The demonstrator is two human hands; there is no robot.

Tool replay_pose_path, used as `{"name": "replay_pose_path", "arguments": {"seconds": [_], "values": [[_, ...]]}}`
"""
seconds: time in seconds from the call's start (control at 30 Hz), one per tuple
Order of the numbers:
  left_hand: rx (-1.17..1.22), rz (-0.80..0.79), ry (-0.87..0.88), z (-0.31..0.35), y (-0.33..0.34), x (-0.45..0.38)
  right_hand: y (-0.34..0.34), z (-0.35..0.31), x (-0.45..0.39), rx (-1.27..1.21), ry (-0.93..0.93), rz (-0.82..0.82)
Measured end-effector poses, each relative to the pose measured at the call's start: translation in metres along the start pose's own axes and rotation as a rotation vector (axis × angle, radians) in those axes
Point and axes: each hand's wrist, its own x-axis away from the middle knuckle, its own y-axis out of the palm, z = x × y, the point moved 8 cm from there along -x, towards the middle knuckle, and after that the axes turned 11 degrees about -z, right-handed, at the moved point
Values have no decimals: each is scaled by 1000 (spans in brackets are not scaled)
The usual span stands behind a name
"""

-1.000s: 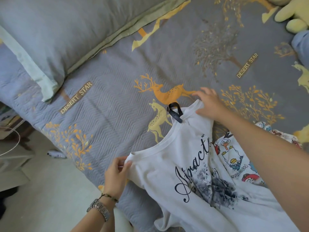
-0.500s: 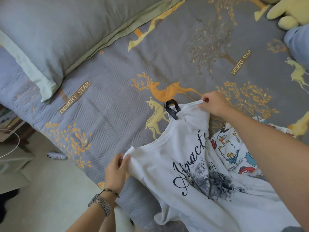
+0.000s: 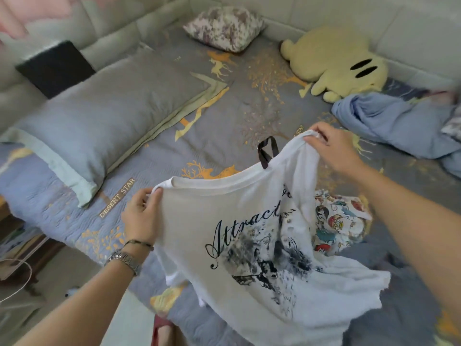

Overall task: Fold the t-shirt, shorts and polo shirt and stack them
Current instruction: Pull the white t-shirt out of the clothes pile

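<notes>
The white t-shirt [image 3: 239, 236] hangs between both shoulders, left hand [image 3: 142, 218] lower-left, right hand [image 3: 331, 148] upper-right, each pinching fabric above the bed [image 3: 174, 156].

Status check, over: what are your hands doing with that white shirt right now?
Left hand and right hand each pinch a shoulder of the t-shirt. Shirt unfolded. Cartoon-print garment lies beneath.

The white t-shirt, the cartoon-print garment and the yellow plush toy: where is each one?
white t-shirt [image 3: 199, 221]: head view, plain chest area left of the print.
cartoon-print garment [image 3: 336, 226]: head view, middle of its visible part.
yellow plush toy [image 3: 331, 56]: head view, its body.
</notes>
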Motion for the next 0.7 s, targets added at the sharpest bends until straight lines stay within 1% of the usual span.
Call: {"name": "replay_pose_path", "arguments": {"seconds": [0.1, 0.2, 0.37, 0.53, 0.7], "values": [[-16, 9, 112, 58, -37, -13, -59, -35, 25, 13, -31, 132], [0, -7, 188, 111, -59, -25, -99, -68, 42, 17, -54, 250], [34, -14, 360, 197, -100, -39, -160, -122, 75, 149, -19, 490], [104, -31, 462, 261, -147, -58, -190, -193, 113, 255, -35, 645], [70, -105, 597, 305, -194, -84, -189, -253, 152, 288, 9, 775]]}}
